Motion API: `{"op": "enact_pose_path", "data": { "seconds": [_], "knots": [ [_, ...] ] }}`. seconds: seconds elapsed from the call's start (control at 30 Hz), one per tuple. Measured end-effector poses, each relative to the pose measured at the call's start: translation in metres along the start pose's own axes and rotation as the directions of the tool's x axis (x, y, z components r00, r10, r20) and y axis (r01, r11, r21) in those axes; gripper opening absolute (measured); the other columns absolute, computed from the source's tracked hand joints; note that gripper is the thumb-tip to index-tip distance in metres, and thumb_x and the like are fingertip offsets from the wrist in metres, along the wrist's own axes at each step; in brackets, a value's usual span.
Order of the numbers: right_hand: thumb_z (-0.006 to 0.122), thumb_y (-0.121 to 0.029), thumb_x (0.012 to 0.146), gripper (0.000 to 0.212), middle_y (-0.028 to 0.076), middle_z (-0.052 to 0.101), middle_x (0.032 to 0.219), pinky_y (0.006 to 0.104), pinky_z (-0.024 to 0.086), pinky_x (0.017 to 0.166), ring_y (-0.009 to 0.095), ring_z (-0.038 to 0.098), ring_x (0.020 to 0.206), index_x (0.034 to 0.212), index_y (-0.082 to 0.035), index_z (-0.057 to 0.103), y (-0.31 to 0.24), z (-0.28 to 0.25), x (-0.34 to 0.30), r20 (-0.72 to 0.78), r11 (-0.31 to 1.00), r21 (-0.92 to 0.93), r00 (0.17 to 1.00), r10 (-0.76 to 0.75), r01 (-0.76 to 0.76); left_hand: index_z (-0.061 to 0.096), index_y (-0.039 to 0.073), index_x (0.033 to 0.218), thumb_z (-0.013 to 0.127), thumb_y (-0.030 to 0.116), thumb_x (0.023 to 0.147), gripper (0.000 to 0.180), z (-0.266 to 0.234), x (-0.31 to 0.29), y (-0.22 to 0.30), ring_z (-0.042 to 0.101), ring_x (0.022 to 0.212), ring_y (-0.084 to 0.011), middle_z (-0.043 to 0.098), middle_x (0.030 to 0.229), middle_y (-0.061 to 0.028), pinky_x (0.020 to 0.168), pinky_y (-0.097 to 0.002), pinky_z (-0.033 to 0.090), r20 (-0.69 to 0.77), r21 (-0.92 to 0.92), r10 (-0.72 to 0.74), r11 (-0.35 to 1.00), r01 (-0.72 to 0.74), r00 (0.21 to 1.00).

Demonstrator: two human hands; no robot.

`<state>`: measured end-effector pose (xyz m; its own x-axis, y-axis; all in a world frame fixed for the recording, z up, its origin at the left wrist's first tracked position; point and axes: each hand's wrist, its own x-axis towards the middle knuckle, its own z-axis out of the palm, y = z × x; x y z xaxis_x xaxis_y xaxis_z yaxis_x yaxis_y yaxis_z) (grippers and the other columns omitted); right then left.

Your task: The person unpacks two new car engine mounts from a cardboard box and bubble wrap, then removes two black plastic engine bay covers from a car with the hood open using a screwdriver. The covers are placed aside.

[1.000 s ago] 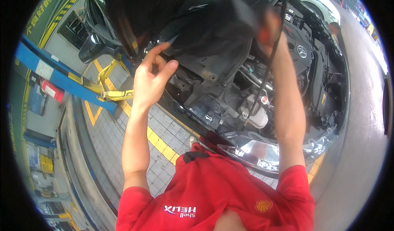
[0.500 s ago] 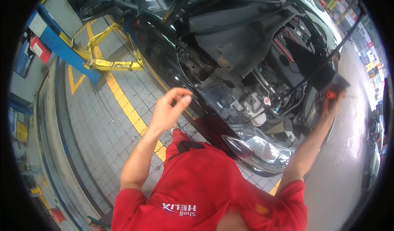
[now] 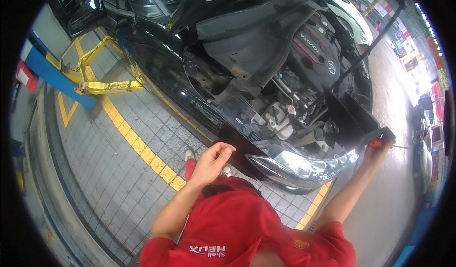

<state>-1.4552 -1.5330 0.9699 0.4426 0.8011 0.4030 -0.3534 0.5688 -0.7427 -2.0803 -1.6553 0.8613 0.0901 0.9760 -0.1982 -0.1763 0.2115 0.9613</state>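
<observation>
My right hand (image 3: 377,155), at the front of the car, is closed around one end of a black plastic panel (image 3: 354,115). A small orange-red part (image 3: 375,143) shows at its fingers, and a thin rod juts out to the right; I cannot make out whether they are one tool. The panel slants over the front of the open engine bay. My left hand (image 3: 211,165) hovers beside the black fender (image 3: 190,105), thumb and fingertips pinched together. Whatever the pinch holds, if anything, is too small to tell. Nearest between the hands is the headlight (image 3: 304,165).
Inside the bay are a black engine cover (image 3: 313,53), a whitish reservoir (image 3: 279,122) and a prop rod (image 3: 368,51). A dark fender cover (image 3: 242,39) lies over the car's side. Yellow lift arms (image 3: 111,86) and a blue post (image 3: 57,74) stand at left.
My right hand has brought the panel down and nearer, uncovering the engine cover. My left hand sits lower and slightly to the right, still pinched. The whole view has shifted.
</observation>
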Motion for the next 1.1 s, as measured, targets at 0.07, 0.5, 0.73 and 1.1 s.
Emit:
{"op": "enact_pose_path", "data": {
  "seconds": [0.07, 0.5, 0.73, 1.1],
  "knots": [
    [0.068, -0.047, 0.107, 0.046, 0.008, 0.075, 0.134, 0.0434, 0.055, 0.115, 0.024, 0.070, 0.125, 0.132, -0.008, 0.070, -0.018, -0.008, -0.014, -0.053, 0.998, 0.050, 0.998, -0.019, 0.022, 0.064, 0.003, 0.131, 0.047, 0.039, 0.120, 0.041, 0.000, -0.005, -0.003, 0.044, 0.067, -0.0047, 0.049, 0.083, 0.0055, 0.057, -0.0231, 0.037, 0.052, -0.149, -0.160, 0.975, 0.166, 0.986],
    [0.058, -0.048, 0.114, 0.036, 0.005, 0.061, 0.103, 0.0455, 0.048, 0.103, 0.021, 0.057, 0.101, 0.102, -0.014, 0.061, -0.063, 0.039, -0.157, 0.079, 0.998, -0.035, 0.995, -0.054, 0.057, 0.058, 0.001, 0.149, 0.032, 0.071, 0.113, 0.083, -0.038, -0.060, 0.029, 0.063, 0.118, -0.0286, 0.065, 0.122, -0.0095, 0.105, -0.0419, 0.050, -0.007, -0.735, -0.031, 0.678, 0.016, 1.000],
    [0.057, -0.053, 0.113, 0.046, 0.003, 0.061, 0.092, 0.0418, 0.047, 0.093, 0.022, 0.051, 0.091, 0.087, -0.015, 0.058, -0.028, 0.147, -0.218, 0.391, 0.943, 0.313, 0.920, -0.017, -0.116, 0.060, 0.002, 0.142, 0.038, 0.073, 0.111, 0.081, -0.050, -0.125, 0.013, 0.054, 0.089, -0.0164, 0.054, 0.101, -0.0018, 0.079, -0.0312, 0.045, 0.011, -0.496, -0.205, 0.849, 0.183, 0.979],
    [0.062, -0.046, 0.109, 0.042, 0.013, 0.065, 0.099, 0.0323, 0.051, 0.071, 0.024, 0.053, 0.093, 0.087, -0.011, 0.058, 0.082, 0.274, -0.312, 0.643, 0.919, 0.120, 0.735, 0.216, -0.376, 0.064, 0.004, 0.117, 0.057, 0.068, 0.108, 0.065, -0.041, -0.215, -0.003, 0.051, 0.077, -0.0120, 0.060, 0.094, -0.0039, 0.066, -0.0310, 0.043, 0.130, -0.484, -0.132, 0.856, 0.179, 0.983]
  ]
}}
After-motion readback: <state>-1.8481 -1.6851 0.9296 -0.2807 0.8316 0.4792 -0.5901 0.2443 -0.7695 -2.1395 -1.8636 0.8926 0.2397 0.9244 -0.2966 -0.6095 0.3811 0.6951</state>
